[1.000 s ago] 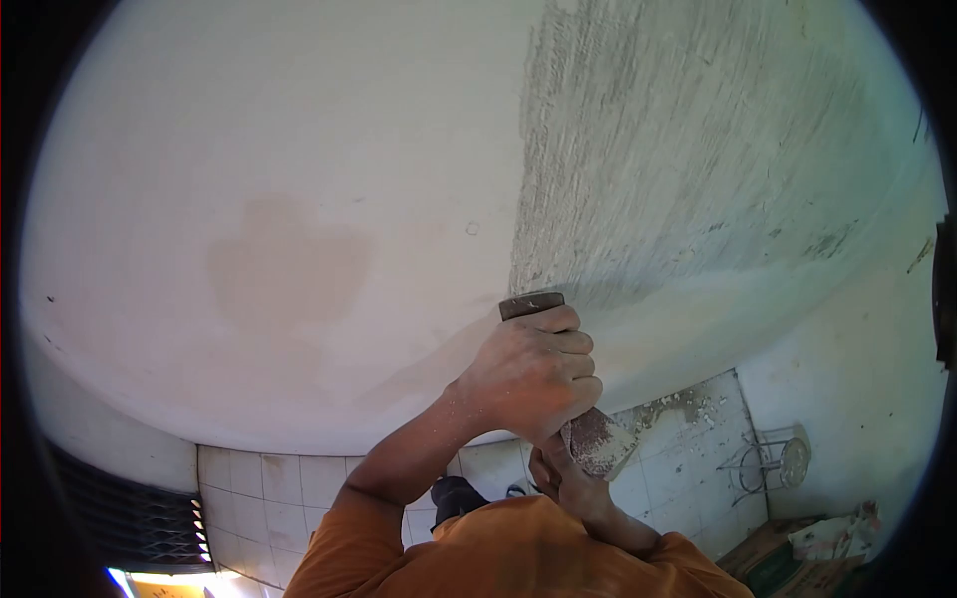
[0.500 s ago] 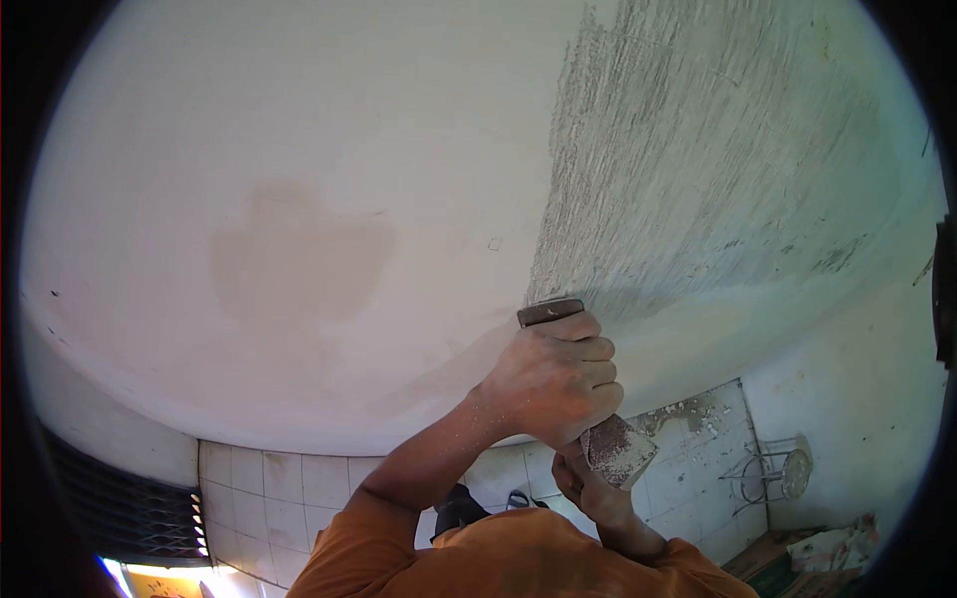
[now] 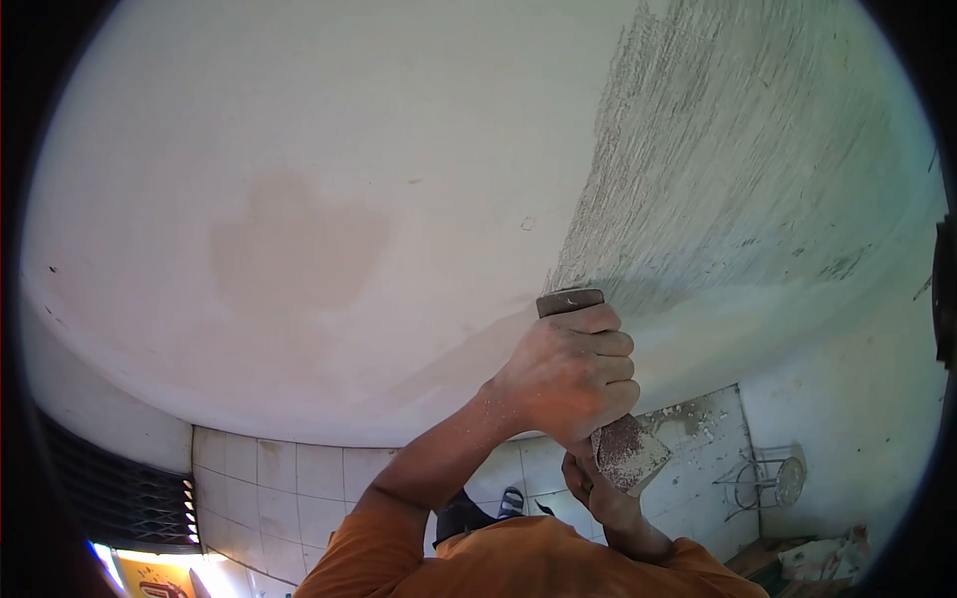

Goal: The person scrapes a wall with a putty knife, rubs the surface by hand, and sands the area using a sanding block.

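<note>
My left hand [image 3: 573, 374] is closed in a fist round a flat dark scraper [image 3: 571, 303], whose upper end meets the wall at the foot of the scored area. Below the fist, the tool's lower end [image 3: 628, 456] shows, coated in pale dust and crumbs. My right hand [image 3: 610, 501] is curled at that lower end, partly hidden behind it. The wall [image 3: 439, 120] is smooth and pale on the left. On its right side lies a rough grey scraped area [image 3: 718, 149] with many slanting scratches.
Pale floor tiles [image 3: 314, 468] run along the wall's base, with debris [image 3: 698, 414] scattered at the right. A round-topped metal stool [image 3: 790, 480] stands by the right wall. A dark slatted grille [image 3: 120, 488] is at lower left. Bags and boxes [image 3: 822, 558] lie at lower right.
Both hands and the scraper have shifted slightly right in view. The scraper's upper end stays at the wall, at the lower left edge of the scored area. The view has tilted slightly.
</note>
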### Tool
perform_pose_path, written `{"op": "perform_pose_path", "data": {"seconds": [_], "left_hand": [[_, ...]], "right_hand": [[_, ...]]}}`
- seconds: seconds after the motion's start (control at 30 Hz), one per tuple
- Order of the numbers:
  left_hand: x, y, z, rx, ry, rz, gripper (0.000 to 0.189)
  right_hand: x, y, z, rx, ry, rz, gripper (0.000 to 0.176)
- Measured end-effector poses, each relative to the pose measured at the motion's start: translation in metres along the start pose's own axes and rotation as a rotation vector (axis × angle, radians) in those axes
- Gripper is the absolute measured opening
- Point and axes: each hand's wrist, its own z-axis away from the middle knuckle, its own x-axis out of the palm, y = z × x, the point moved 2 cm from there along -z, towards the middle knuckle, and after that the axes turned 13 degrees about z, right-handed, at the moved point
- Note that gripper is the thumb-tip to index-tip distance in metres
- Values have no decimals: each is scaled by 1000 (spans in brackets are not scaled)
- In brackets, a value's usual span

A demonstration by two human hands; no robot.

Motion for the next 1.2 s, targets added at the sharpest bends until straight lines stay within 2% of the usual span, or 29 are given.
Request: {"op": "perform_pose_path", "data": {"seconds": [0.1, 0.17, 0.23, 0.3, 0.4, 0.47, 0.57, 0.6, 0.7, 0.73, 0.8, 0.87, 0.97, 1.0, 1.1, 1.2], "left_hand": [[-9, -2, -16, 27, -6, -75, 23], [-4, 0, -12, 7, -7, -77, 23], [2, -1, -3, -10, 6, -51, 23], [-4, -3, -9, 30, 8, -52, 22], [-8, 0, -14, 15, 26, -41, 22], [-6, 1, -12, -5, 40, -25, 23], [-2, -2, -9, 5, 65, -34, 24], [-14, -1, -24, 31, 55, -63, 24], [-11, 1, -22, 35, 46, -76, 24], [-10, -1, -20, 38, 48, -81, 24], [-6, 1, -17, 18, 68, -90, 25], [-9, -2, -26, 45, 70, -45, 26], [-27, 2, -51, 62, 63, -53, 28], [-22, 2, -41, 37, 47, -50, 29], [-5, 1, -22, -19, 62, -21, 30], [-11, 1, -28, 22, 81, -14, 30]], "right_hand": [[-7, -13, -9, -25, -80, -109, 15], [-7, -8, -4, -64, -45, 51, 18], [-10, 15, 0, -209, 39, 552, 24], [-11, 12, -6, -244, 65, 604, 29], [-8, 1, 3, -77, 14, 136, 30], [-5, 3, 5, -36, 17, 8, 29], [-7, 0, -1, -60, 69, 95, 14], [-10, -10, -5, -97, 93, 376, 10], [-17, -30, -2, -84, -10, 458, 3], [-15, -19, 2, -59, 18, 425, 4], [2, -22, 0, 32, 14, -180, 7], [-3, -33, -5, -3, -8, -164, 9], [-8, -58, 0, -38, -91, 100, 13], [-11, -42, 2, 26, 8, 317, 15], [-9, -31, 5, 18, 118, 16, 23], [-13, -38, 9, 35, 20, 33, 18]]}}
